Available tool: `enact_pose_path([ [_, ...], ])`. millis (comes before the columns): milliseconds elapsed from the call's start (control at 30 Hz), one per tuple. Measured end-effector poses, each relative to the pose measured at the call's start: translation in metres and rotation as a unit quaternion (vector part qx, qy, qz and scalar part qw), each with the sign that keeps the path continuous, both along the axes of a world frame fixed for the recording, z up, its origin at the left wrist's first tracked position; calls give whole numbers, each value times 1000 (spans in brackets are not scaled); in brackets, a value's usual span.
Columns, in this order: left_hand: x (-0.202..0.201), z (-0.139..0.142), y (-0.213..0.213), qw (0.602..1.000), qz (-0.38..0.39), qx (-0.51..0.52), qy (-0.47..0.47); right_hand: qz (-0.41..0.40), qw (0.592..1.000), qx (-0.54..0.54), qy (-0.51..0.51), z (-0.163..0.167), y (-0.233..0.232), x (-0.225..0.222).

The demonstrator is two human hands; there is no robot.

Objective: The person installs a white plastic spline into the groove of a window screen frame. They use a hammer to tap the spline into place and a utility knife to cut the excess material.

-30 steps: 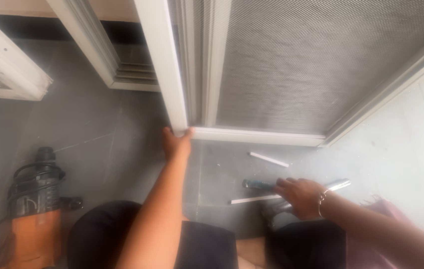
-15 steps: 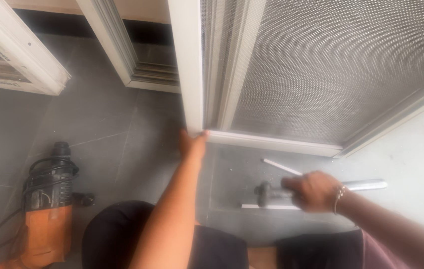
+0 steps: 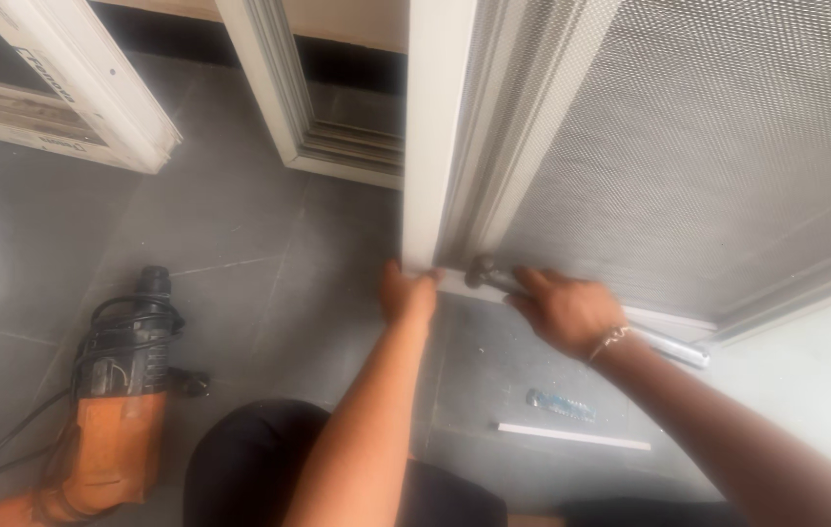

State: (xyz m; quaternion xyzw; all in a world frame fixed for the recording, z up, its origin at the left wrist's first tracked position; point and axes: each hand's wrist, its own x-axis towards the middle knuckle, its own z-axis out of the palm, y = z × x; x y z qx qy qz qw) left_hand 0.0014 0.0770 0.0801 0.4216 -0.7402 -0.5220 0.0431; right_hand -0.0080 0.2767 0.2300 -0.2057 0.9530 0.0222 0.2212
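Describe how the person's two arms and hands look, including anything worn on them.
Both forearms are bare, with no sleeves or gloves in view. The right hand has a thin, light metallic bracelet around the wrist. The left hand and its wrist carry nothing: no ring, watch or band shows. No markings can be seen on either arm.

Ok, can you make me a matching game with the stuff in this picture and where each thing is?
Things:
1. drill
2. left hand
3. right hand
4. white strip

Places:
A. holding a metal tool against the frame
B. flat on the floor, near the blue thing
C. on the floor, far left
D. at the corner of the mesh screen frame

Pairs: 1-C, 2-D, 3-A, 4-B
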Motion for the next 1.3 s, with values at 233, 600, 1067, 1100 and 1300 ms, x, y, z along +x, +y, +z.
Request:
enact_pose_path([
  [233, -3, 13, 1, 999, 23, 28, -19, -12, 998, 38, -44, 6, -12, -1],
  [600, -9, 7, -2, 999, 30, -26, -8, 42, 997, -50, 44, 5, -12, 3],
  [1067, 8, -24, -3, 990, -7, 31, 140, 3, 983, -139, 117, -4, -22, 5],
  [1100, 8, -23, -3, 993, -5, 2, 114, 7, 974, -171, 151, -6, -21, 8],
  [1300, 4, -10, 1, 998, -21, -11, 60, -31, 999, -17, -34, 3, -43, 2],
])
